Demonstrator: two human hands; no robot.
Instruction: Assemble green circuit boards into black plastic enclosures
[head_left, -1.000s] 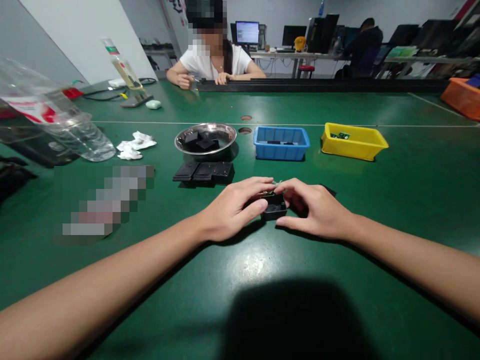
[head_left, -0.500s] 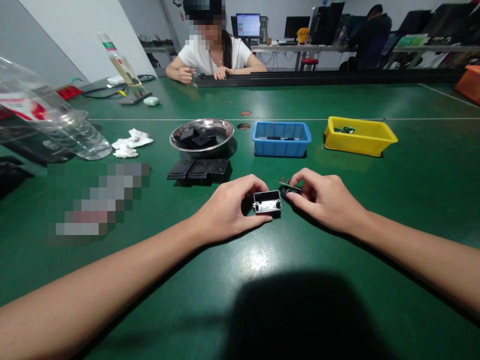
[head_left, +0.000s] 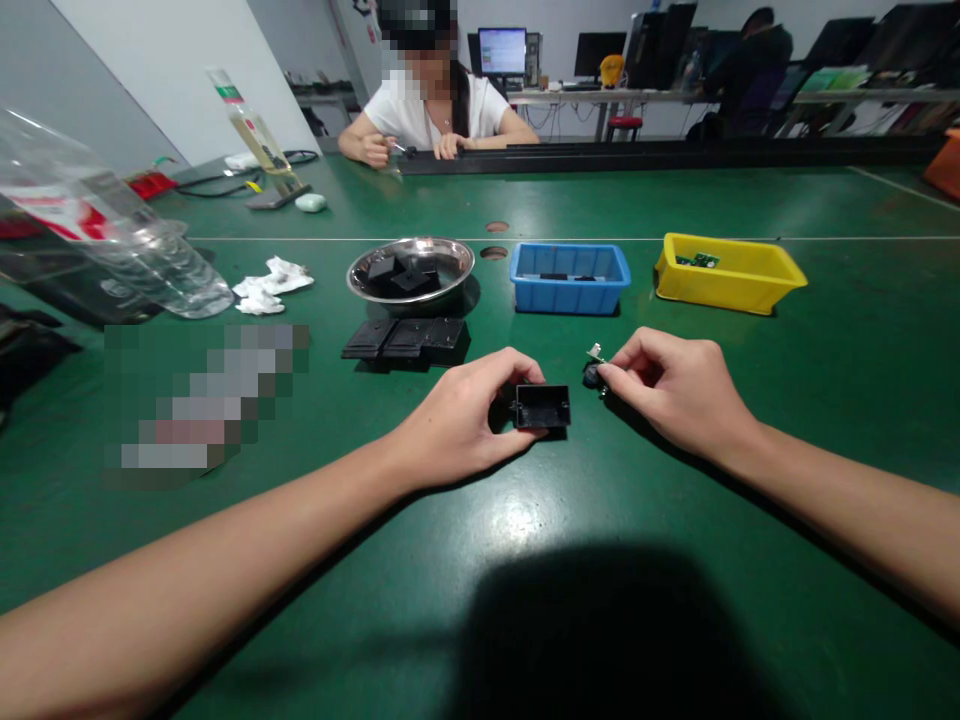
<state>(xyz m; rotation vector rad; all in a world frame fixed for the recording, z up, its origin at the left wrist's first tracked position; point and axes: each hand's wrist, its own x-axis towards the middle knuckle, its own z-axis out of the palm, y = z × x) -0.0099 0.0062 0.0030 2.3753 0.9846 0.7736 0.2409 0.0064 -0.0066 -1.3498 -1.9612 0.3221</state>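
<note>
Between thumb and fingers, my left hand (head_left: 476, 410) grips a small black plastic case (head_left: 543, 407), its open hollow side facing me. To the right of it, my right hand (head_left: 675, 385) pinches a small circuit board (head_left: 596, 355) with a round black part on it. The board is tilted and stands apart from the case. Beyond my left hand, several flat black plastic covers (head_left: 405, 340) lie side by side on the green table (head_left: 360, 600).
Behind the covers stands a steel bowl (head_left: 360, 291) with black cases in it. Farther right are a blue bin (head_left: 570, 295) with dark parts and a yellow bin (head_left: 720, 288) with circuit boards. Bottles and crumpled tissue (head_left: 274, 283) are at left; a person (head_left: 439, 115) sits opposite.
My right hand has moved slightly right and away from the case, turning the circuit board more upright. The case in my left hand has tilted, so its inside now looks dark.
</note>
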